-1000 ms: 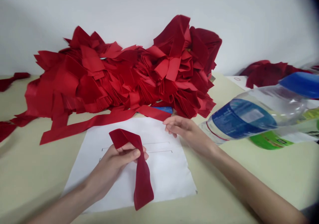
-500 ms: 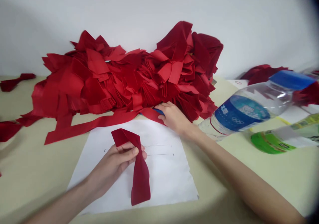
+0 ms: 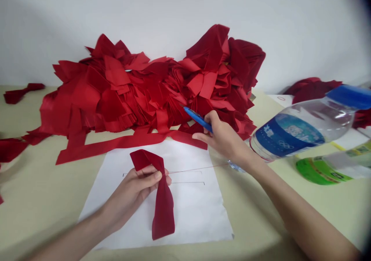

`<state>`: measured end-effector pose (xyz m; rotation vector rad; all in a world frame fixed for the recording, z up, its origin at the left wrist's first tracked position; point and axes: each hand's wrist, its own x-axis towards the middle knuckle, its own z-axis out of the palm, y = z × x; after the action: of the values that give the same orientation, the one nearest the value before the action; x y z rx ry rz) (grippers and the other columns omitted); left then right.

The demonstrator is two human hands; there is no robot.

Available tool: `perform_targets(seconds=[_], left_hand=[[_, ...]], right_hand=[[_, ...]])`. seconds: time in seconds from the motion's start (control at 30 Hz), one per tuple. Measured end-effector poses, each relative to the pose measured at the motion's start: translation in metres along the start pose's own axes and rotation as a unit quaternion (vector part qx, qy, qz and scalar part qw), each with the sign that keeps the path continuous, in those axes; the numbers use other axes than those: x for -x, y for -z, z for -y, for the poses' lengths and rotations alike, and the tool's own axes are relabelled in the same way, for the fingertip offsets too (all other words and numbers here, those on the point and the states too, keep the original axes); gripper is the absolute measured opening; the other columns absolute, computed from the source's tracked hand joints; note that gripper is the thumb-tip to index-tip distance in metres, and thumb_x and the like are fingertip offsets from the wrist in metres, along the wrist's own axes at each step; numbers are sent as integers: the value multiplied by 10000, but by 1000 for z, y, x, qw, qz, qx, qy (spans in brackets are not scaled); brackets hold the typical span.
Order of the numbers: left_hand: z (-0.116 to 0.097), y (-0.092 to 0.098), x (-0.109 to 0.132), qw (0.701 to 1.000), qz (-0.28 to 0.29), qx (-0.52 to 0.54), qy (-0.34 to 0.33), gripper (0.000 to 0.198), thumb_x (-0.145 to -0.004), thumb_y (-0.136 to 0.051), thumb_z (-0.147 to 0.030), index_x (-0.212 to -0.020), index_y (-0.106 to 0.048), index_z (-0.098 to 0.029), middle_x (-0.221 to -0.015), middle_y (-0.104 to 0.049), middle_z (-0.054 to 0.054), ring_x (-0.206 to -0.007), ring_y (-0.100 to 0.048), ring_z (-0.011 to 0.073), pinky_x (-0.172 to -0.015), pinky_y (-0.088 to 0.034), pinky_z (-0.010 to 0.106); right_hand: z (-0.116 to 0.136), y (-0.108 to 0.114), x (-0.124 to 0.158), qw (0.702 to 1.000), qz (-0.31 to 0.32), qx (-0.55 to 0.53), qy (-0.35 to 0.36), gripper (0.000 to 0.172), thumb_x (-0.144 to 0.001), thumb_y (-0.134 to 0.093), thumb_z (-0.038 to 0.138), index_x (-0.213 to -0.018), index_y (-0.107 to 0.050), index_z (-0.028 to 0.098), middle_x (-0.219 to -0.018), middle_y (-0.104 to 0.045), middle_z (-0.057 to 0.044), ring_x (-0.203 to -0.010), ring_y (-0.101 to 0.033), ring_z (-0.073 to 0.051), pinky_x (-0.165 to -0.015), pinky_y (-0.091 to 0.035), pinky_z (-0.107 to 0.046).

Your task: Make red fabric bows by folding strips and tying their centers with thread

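My left hand (image 3: 130,187) pinches a folded dark red fabric ribbon (image 3: 164,210) at its crossing, forming a loop above and a tail hanging below. It rests over a white paper sheet (image 3: 185,214) marked with thin drawn lines. My right hand (image 3: 224,139) is shut on a slim blue pen-like tool (image 3: 197,119), its pointed tip aimed at the red pile. A thin red thread (image 3: 197,169) stretches from the ribbon towards my right wrist. The tool's exact kind cannot be told.
A large heap of red fabric strips (image 3: 150,94) stands against the white wall, with one long strip (image 3: 116,147) across the paper's top edge. A blurred water bottle (image 3: 290,135) and green-labelled bottle (image 3: 319,172) lie right, beyond loose red scraps.
My right hand has taken the blue tool from beside the heap and lifted it, moving slightly right. The thread now shows taut. My left hand and the ribbon stay in place.
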<state>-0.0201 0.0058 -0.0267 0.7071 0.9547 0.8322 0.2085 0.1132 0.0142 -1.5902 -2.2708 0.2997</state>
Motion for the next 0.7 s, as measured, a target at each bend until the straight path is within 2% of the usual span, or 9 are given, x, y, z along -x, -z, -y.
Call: perform_targets(seconds=[0.1,0.2,0.27,0.37,0.43,0.5,0.57,0.63,0.7], left_hand=[[0,-1,-1,1000,-14,10,1,180,-849,-588,-249,-710,-667,-166,-817,-650,44,-968,-552,176,-862,-410,256],[-2,1,-4,999,-25,20,3,174,-837,-606,-259,-701,-663,-166,-830,-656,44,-916,-565,173,-849,-417,267],[-4,4,-6,999,-33,11,-6,160,-828,-620,-262,-711,-666,-163,-851,-661,48,-915,-566,172,-855,-412,271],[-8,10,-8,999,-40,-16,-13,138,-817,-637,-271,-746,-678,-160,-866,-665,51,-904,-572,175,-834,-408,273],[-10,13,-10,998,-45,-36,-7,155,-815,-638,-290,-739,-676,-161,-858,-667,48,-866,-575,171,-800,-406,272],[-12,17,-12,997,-54,-55,2,172,-808,-643,-313,-727,-672,-165,-823,-667,42,-824,-575,169,-772,-404,275],[-13,19,-13,995,-65,-71,11,162,-786,-664,-327,-741,-674,-173,-770,-660,30,-786,-576,171,-758,-403,285],[-15,22,-14,993,-74,-85,19,158,-762,-685,-337,-760,-675,-179,-737,-651,21,-760,-579,177,-750,-404,297],[-16,24,-15,991,-78,-103,19,169,-751,-691,-341,-724,-659,-177,-718,-636,12,-737,-570,172,-728,-400,294]], right_hand=[[1,-11,3,987,-17,-159,24,356,-838,-537,504,-929,-349,215,-730,-501,15,-576,-458,-127,-552,-355,-252],[5,-28,10,949,-29,-304,79,341,-892,-446,496,-1068,-361,217,-861,-515,-15,-713,-496,-137,-657,-402,-271],[9,-38,16,934,-24,-343,98,331,-916,-401,480,-1103,-424,209,-865,-518,-22,-756,-501,-146,-689,-408,-282],[12,-45,22,929,-10,-348,124,372,-908,-390,510,-995,-534,179,-804,-541,-26,-715,-505,-150,-648,-414,-281],[13,-47,25,932,-5,-328,154,369,-879,-455,513,-958,-556,167,-800,-570,-33,-699,-521,-153,-629,-426,-280],[12,-49,27,936,3,-297,190,316,-841,-554,465,-944,-572,167,-816,-598,-39,-733,-548,-166,-669,-448,-294],[11,-52,30,935,5,-274,225,303,-823,-608,391,-1034,-560,179,-900,-623,-52,-819,-576,-187,-755,-462,-324],[11,-54,32,933,-6,-257,252,376,-835,-603,330,-1169,-491,200,-1027,-619,-70,-917,-581,-199,-828,-458,-352],[12,-56,34,932,-12,-234,278,372,-855,-563,267,-1203,-448,205,-1070,-606,-76,-943,-573,-197,-849,-453,-364]])
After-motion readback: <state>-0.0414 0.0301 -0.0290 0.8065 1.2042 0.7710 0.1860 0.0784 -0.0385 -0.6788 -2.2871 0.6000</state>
